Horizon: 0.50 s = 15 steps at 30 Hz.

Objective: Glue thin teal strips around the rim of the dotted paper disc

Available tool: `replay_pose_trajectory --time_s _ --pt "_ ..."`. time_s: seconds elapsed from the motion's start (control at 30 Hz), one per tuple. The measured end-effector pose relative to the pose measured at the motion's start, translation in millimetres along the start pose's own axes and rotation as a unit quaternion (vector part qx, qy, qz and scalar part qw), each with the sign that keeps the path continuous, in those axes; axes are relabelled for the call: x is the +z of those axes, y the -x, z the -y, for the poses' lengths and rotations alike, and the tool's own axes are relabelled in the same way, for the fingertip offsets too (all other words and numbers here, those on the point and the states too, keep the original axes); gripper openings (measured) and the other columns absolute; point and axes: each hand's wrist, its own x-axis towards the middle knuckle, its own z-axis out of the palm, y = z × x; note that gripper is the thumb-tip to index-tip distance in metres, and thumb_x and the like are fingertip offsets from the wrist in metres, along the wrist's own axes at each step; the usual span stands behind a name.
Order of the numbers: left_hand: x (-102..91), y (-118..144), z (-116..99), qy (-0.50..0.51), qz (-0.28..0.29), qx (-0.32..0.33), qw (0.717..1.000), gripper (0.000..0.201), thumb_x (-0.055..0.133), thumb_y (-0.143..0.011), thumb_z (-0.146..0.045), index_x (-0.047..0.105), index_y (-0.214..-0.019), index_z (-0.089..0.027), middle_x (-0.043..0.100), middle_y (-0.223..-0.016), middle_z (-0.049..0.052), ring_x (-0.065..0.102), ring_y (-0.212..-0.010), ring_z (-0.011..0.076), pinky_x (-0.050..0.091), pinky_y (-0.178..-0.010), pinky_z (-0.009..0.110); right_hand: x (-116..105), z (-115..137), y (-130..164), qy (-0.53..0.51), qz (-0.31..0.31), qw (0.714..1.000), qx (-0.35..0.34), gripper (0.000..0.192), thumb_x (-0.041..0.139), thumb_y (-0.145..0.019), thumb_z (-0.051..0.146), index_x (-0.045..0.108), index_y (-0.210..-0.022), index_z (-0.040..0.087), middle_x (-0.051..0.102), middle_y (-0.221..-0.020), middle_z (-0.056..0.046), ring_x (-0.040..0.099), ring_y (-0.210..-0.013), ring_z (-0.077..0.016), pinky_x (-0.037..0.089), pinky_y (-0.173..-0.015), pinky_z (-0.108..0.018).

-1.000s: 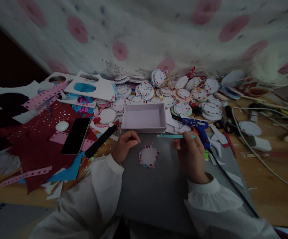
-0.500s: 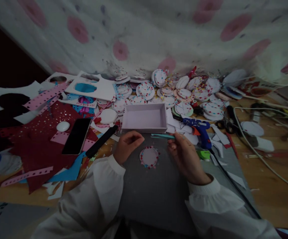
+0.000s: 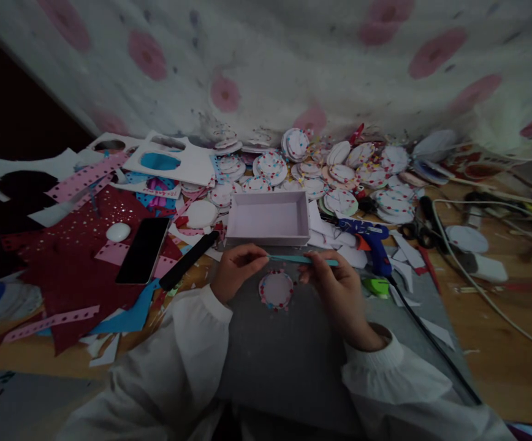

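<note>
clerk: begin at the near side. what is on record?

inspector: two white sleeves [image 3: 187, 349] extend over a grey mat [image 3: 284, 361], which lies on a wooden table [image 3: 500, 367].

clerk: and the workpiece?

inspector: a round white disc [image 3: 276, 290], edged with small red, blue and pink dots, lies flat on the mat, between the two hands and slightly nearer than the fingertips.

clerk: state of the right hand?

inspector: the right hand [image 3: 342, 297] grasps turquoise tweezers [image 3: 293, 259] between thumb and fingers. the tweezers lie roughly level, tip towards the left hand.

clerk: and the left?

inspector: the left hand [image 3: 233, 272] has thumb and fingertips drawn together at the tweezers' tip. whether it grips the tip or some small piece, i cannot tell.

clerk: items to either side?

inspector: left, a black bar [image 3: 187, 263] and, beside it, a dark-screened phone [image 3: 143, 251]. right, a green item [image 3: 376, 286] near a blue glue gun [image 3: 376, 248].

clerk: farther out?

inspector: a pale open box [image 3: 268, 241] stands just beyond the tweezers. behind it are piles of dotted discs [image 3: 270, 166], then a flowered cloth [image 3: 266, 61].
</note>
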Motion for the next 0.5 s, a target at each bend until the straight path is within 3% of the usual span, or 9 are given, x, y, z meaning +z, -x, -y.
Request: replay_pose_trajectory --time_s 0.3,0.5 --pt "-3.9 -1.5 3.2 -0.009 0.017 0.019 1.000 0.013 0.074 -0.072 -0.030 0.071 -0.073 -0.018 0.063 -0.070 0.000 0.057 -0.068 0.0130 0.047 -0.064 0.025 -2.7 -3.1 2.0 0.048 0.003 0.997 -0.056 0.020 0.066 -0.085 0.041 0.062 -0.084 0.021 0.070 -0.063 0.001 0.065 -0.049 -0.0139 0.054 -0.050 -0.027" --pt "-4.5 -1.1 1.7 -0.016 0.051 0.020 0.998 0.013 0.073 -0.071 -0.030 0.071 -0.070 -0.018 0.063 -0.067 0.001 0.057 -0.065 0.0129 0.047 -0.063 0.026 -3.1 2.7 2.0 0.119 -0.015 0.990 -0.074 0.034 0.061 -0.088 0.046 0.057 -0.066 0.020 0.065 -0.051 0.001 0.058 -0.040 -0.0120 0.049 -0.045 -0.025"
